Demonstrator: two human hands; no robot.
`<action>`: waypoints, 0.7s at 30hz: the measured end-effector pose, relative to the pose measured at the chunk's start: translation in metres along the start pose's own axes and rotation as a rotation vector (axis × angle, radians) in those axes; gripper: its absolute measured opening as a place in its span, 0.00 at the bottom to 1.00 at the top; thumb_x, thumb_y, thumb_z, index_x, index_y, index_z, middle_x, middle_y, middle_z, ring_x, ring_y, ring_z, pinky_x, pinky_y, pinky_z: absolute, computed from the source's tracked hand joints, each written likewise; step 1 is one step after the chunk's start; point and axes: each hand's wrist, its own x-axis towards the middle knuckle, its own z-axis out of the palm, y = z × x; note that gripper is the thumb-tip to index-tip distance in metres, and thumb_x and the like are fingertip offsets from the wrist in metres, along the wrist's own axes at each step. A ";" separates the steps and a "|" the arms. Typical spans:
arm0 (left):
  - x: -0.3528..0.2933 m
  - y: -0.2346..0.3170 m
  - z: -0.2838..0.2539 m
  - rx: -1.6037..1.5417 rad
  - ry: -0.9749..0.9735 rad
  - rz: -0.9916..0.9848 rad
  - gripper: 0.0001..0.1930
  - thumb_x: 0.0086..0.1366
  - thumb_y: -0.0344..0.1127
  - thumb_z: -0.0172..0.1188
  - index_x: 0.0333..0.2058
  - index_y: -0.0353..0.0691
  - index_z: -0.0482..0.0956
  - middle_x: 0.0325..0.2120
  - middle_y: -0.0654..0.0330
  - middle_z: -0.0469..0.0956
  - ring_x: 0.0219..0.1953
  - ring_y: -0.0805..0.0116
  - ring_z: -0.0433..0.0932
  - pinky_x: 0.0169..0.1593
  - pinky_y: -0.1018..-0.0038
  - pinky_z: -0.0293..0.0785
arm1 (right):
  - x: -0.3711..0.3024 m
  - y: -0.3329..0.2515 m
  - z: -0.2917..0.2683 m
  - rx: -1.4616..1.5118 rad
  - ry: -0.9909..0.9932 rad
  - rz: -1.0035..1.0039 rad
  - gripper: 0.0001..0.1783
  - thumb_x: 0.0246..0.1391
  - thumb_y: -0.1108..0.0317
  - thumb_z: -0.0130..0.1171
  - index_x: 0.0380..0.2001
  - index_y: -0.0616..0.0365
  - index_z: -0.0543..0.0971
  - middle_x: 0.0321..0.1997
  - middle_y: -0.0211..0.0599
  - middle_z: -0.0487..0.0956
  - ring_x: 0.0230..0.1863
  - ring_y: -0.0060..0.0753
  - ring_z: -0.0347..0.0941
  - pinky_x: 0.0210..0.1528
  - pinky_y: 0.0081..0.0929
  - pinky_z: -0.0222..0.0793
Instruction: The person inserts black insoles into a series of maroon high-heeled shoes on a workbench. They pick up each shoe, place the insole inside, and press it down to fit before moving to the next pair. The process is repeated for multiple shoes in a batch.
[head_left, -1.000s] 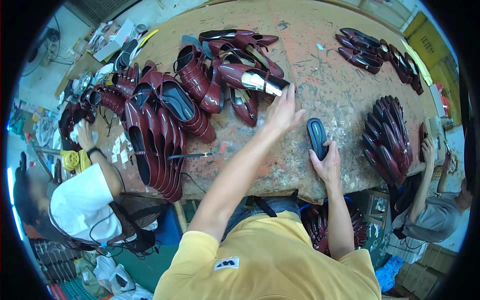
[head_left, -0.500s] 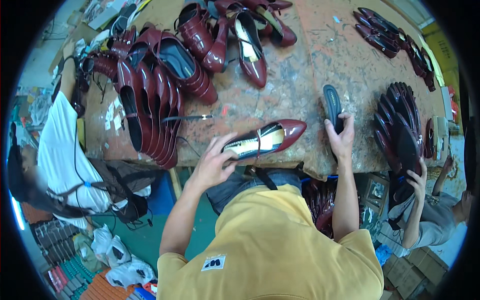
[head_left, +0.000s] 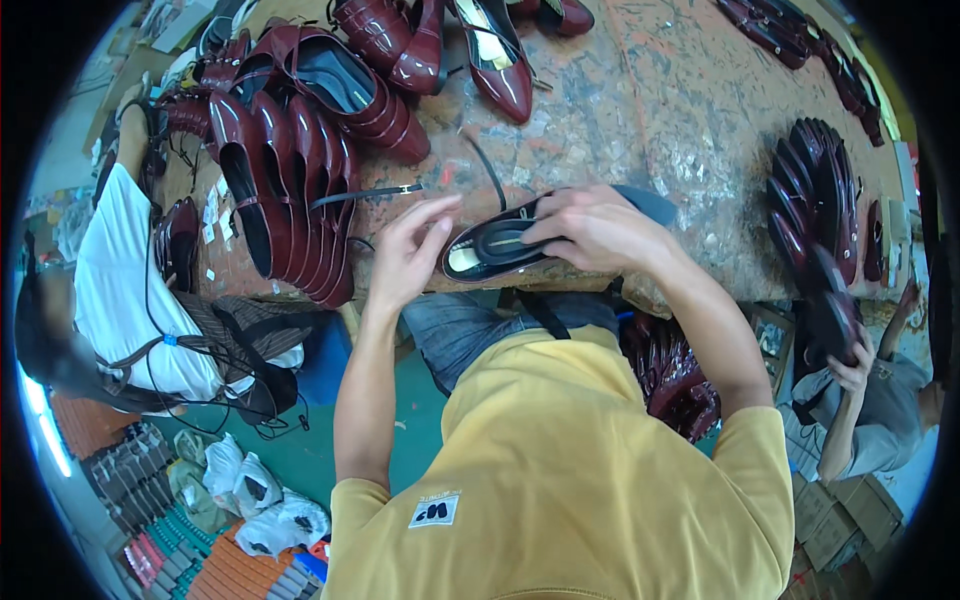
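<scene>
A dark red patent pointed shoe (head_left: 460, 272) lies at the table's near edge, toe to the right and heel to the left. Inside it a black insole (head_left: 497, 240) covers part of the pale lining. My right hand (head_left: 590, 228) reaches over the shoe with its fingers closed on the insole, hiding the shoe's middle. A dark pointed end (head_left: 648, 204) sticks out beyond that hand; I cannot tell if it is the shoe's toe. Beside the heel, my left hand (head_left: 412, 245) is open, fingers stretched. A dark strap (head_left: 488, 172) stretches away from the shoe across the table.
Stacked dark red shoes (head_left: 285, 190) stand on the left, with a buckled strap (head_left: 370, 193) sticking out. One pointed shoe (head_left: 495, 75) lies farther back. On the right is another shoe stack (head_left: 815, 200), where a co-worker's hand (head_left: 852, 365) grips a shoe. Another person (head_left: 140, 290) is at left.
My right hand has brought the insole leftward from the table into the shoe. My left hand has come off the heel and opened. The shoe's strap now lies away from its opening.
</scene>
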 end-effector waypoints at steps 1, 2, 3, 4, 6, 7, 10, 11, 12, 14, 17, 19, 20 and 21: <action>-0.010 0.017 -0.003 0.134 -0.011 0.003 0.21 0.72 0.28 0.68 0.63 0.38 0.84 0.56 0.55 0.83 0.54 0.68 0.84 0.53 0.73 0.83 | 0.009 0.001 0.010 -0.005 -0.024 -0.011 0.19 0.54 0.66 0.72 0.51 0.50 0.90 0.50 0.43 0.86 0.57 0.51 0.82 0.60 0.47 0.77; -0.021 0.038 -0.006 0.267 -0.024 0.007 0.24 0.69 0.29 0.72 0.63 0.38 0.84 0.59 0.56 0.80 0.52 0.69 0.84 0.51 0.73 0.85 | 0.014 0.001 0.018 0.004 -0.008 -0.019 0.19 0.54 0.66 0.71 0.50 0.49 0.90 0.49 0.42 0.87 0.56 0.51 0.82 0.59 0.47 0.77; -0.034 0.053 -0.004 0.339 -0.017 -0.046 0.26 0.65 0.28 0.76 0.62 0.38 0.85 0.57 0.57 0.79 0.51 0.70 0.84 0.47 0.75 0.86 | 0.022 -0.001 0.025 0.011 0.000 -0.048 0.18 0.54 0.66 0.71 0.50 0.49 0.91 0.48 0.42 0.87 0.55 0.50 0.83 0.58 0.47 0.78; -0.041 0.060 0.002 0.408 -0.012 -0.096 0.28 0.61 0.28 0.80 0.61 0.38 0.86 0.56 0.58 0.78 0.49 0.71 0.83 0.44 0.76 0.87 | 0.027 -0.001 0.032 0.014 0.007 -0.073 0.18 0.54 0.66 0.71 0.50 0.48 0.91 0.47 0.41 0.88 0.54 0.50 0.84 0.57 0.48 0.79; -0.047 0.049 0.008 0.320 0.008 -0.166 0.31 0.58 0.27 0.81 0.62 0.37 0.85 0.53 0.59 0.75 0.47 0.73 0.82 0.42 0.77 0.88 | 0.031 -0.001 0.043 -0.004 0.002 -0.090 0.18 0.52 0.65 0.70 0.48 0.48 0.91 0.46 0.40 0.87 0.55 0.48 0.83 0.59 0.46 0.77; -0.048 0.043 0.009 0.276 0.015 -0.157 0.32 0.58 0.26 0.81 0.62 0.37 0.85 0.53 0.59 0.75 0.47 0.74 0.82 0.42 0.77 0.89 | 0.034 -0.003 0.045 -0.010 -0.044 -0.057 0.19 0.52 0.65 0.71 0.49 0.47 0.91 0.46 0.39 0.86 0.57 0.48 0.82 0.62 0.46 0.75; -0.049 0.039 0.011 0.291 0.029 -0.081 0.31 0.56 0.28 0.82 0.60 0.37 0.86 0.53 0.58 0.76 0.47 0.69 0.83 0.45 0.72 0.89 | 0.033 0.000 0.058 -0.052 0.003 -0.052 0.20 0.50 0.64 0.73 0.49 0.45 0.91 0.45 0.36 0.83 0.58 0.46 0.80 0.65 0.46 0.72; -0.049 0.039 0.011 0.320 0.031 -0.047 0.30 0.56 0.28 0.82 0.59 0.36 0.86 0.54 0.57 0.77 0.48 0.67 0.84 0.47 0.69 0.90 | 0.031 0.001 0.062 -0.069 0.050 -0.065 0.20 0.50 0.64 0.73 0.49 0.44 0.91 0.45 0.36 0.83 0.58 0.45 0.80 0.65 0.47 0.72; -0.049 0.042 0.010 0.457 -0.010 0.090 0.29 0.55 0.30 0.82 0.57 0.36 0.87 0.54 0.56 0.78 0.49 0.63 0.84 0.50 0.66 0.89 | 0.032 -0.004 0.057 -0.127 0.032 -0.073 0.20 0.49 0.64 0.73 0.49 0.44 0.91 0.45 0.35 0.83 0.58 0.45 0.80 0.66 0.48 0.71; -0.047 0.050 0.006 0.726 -0.097 0.367 0.27 0.54 0.33 0.82 0.54 0.36 0.87 0.55 0.55 0.80 0.53 0.55 0.84 0.55 0.61 0.87 | 0.034 -0.015 0.045 -0.241 -0.003 -0.088 0.21 0.49 0.62 0.74 0.49 0.43 0.91 0.46 0.34 0.83 0.59 0.44 0.80 0.68 0.49 0.69; -0.039 0.037 0.015 0.928 -0.248 0.364 0.23 0.54 0.36 0.80 0.49 0.37 0.88 0.56 0.57 0.83 0.61 0.49 0.78 0.61 0.57 0.81 | 0.025 -0.016 0.045 -0.334 0.174 -0.126 0.23 0.49 0.61 0.75 0.52 0.40 0.90 0.46 0.35 0.84 0.58 0.45 0.80 0.65 0.48 0.72; -0.035 0.018 0.010 0.877 -0.294 0.328 0.22 0.54 0.34 0.78 0.49 0.37 0.89 0.59 0.58 0.83 0.61 0.50 0.77 0.62 0.58 0.80 | 0.004 -0.017 0.031 -0.220 0.356 0.171 0.23 0.53 0.60 0.75 0.54 0.44 0.89 0.46 0.35 0.86 0.52 0.41 0.84 0.54 0.42 0.78; -0.035 0.013 0.006 0.865 -0.281 0.349 0.22 0.54 0.34 0.78 0.49 0.37 0.89 0.60 0.59 0.83 0.60 0.50 0.77 0.62 0.59 0.80 | -0.009 -0.014 0.020 -0.160 0.452 0.319 0.23 0.55 0.60 0.75 0.55 0.46 0.89 0.45 0.35 0.87 0.48 0.38 0.85 0.48 0.39 0.81; -0.036 0.011 0.006 0.843 -0.275 0.371 0.22 0.54 0.34 0.78 0.49 0.37 0.89 0.61 0.60 0.83 0.59 0.50 0.78 0.62 0.59 0.80 | -0.027 -0.010 0.004 0.332 0.445 0.627 0.22 0.59 0.59 0.75 0.55 0.51 0.88 0.46 0.37 0.88 0.40 0.34 0.86 0.38 0.32 0.79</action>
